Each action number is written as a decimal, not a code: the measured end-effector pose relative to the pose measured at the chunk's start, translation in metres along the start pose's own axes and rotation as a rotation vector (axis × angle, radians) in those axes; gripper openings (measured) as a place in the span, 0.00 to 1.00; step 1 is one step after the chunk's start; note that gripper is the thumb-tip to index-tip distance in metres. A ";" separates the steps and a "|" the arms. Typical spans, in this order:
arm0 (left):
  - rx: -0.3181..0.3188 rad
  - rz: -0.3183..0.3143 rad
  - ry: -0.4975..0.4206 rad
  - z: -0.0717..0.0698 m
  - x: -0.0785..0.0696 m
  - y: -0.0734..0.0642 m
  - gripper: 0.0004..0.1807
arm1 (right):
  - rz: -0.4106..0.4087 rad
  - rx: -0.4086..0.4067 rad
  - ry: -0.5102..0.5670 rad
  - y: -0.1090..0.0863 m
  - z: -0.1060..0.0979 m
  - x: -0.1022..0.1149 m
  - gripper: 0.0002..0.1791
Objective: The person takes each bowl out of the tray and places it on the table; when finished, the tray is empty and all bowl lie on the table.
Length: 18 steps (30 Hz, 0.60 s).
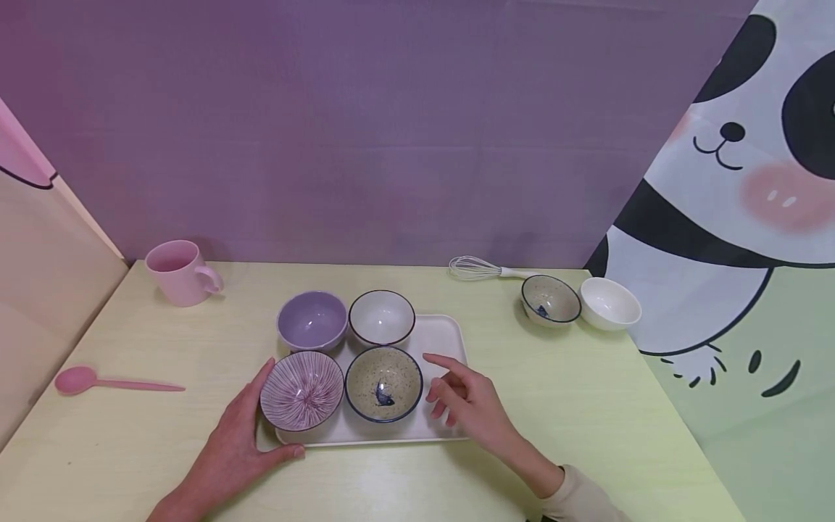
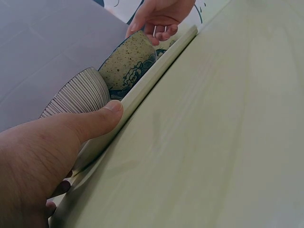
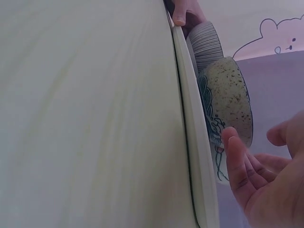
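A white rectangular tray point(image 1: 440, 337) bears a purple bowl point(image 1: 312, 322), a white dark-rimmed bowl point(image 1: 382, 317), a striped bowl point(image 1: 302, 391) and a speckled bowl with a blue motif point(image 1: 385, 380). At the tray's front left corner, my left hand point(image 1: 238, 435) grips the tray, its thumb against the front rim and its fingers by the left side, close to the striped bowl. My right hand point(image 1: 471, 400) hovers over the tray's right part beside the speckled bowl, fingers loosely bent and holding nothing. In the right wrist view its fingertips point(image 3: 235, 145) appear close to the speckled bowl point(image 3: 230, 99).
A pink mug point(image 1: 179, 274) stands at the back left, with a pink spoon point(image 1: 124, 383) lying nearer the left edge. At the back right are a whisk point(image 1: 479, 269), another speckled bowl point(image 1: 551, 301) and a plain white bowl point(image 1: 609, 303). A purple backdrop point(image 1: 365, 130) rises behind the table.
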<state>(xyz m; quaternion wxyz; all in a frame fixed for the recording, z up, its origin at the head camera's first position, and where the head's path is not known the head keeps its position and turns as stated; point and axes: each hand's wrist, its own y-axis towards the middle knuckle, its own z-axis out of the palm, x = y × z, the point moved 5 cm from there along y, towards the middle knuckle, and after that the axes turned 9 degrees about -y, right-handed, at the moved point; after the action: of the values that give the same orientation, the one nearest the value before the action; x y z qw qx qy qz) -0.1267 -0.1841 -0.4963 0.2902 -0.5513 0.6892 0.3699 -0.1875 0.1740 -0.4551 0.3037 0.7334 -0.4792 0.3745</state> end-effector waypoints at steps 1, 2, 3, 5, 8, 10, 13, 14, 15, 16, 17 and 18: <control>0.000 0.001 0.000 0.000 0.000 0.000 0.77 | 0.003 0.007 -0.005 0.001 0.002 0.000 0.24; -0.001 0.001 -0.001 0.000 0.000 0.000 0.77 | 0.009 0.015 -0.006 0.001 0.003 0.001 0.25; -0.001 0.001 -0.002 0.000 0.000 -0.001 0.78 | 0.013 0.023 -0.008 0.002 0.005 0.001 0.25; -0.002 0.003 -0.003 0.000 0.001 -0.001 0.78 | 0.018 0.040 -0.013 0.003 0.008 0.002 0.26; -0.005 0.011 -0.003 0.000 0.001 -0.001 0.78 | 0.026 0.070 -0.012 0.005 0.013 0.004 0.29; -0.006 0.010 -0.005 0.000 0.001 -0.001 0.78 | 0.032 0.089 -0.009 0.006 0.016 0.004 0.30; -0.003 0.004 -0.009 0.000 0.001 -0.001 0.78 | 0.039 0.104 -0.009 0.008 0.020 0.005 0.32; -0.002 0.000 -0.011 0.000 0.001 -0.001 0.78 | 0.040 0.106 -0.011 0.008 0.021 0.005 0.32; -0.002 -0.001 -0.013 0.000 0.002 -0.001 0.78 | 0.041 0.107 -0.014 0.009 0.022 0.005 0.32; -0.001 -0.002 -0.014 0.000 0.002 -0.001 0.78 | 0.041 0.106 -0.017 0.009 0.023 0.005 0.32; 0.000 -0.003 -0.015 0.000 0.002 -0.001 0.78 | 0.043 0.104 -0.019 0.009 0.023 0.004 0.32; 0.000 -0.004 -0.015 0.000 0.001 0.000 0.78 | 0.046 0.103 -0.016 0.009 0.023 0.004 0.32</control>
<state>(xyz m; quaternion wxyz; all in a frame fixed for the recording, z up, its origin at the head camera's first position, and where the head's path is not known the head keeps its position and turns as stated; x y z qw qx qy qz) -0.1266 -0.1852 -0.4973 0.2961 -0.5498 0.6859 0.3735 -0.1891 0.1500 -0.4630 0.2531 0.7398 -0.4786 0.3996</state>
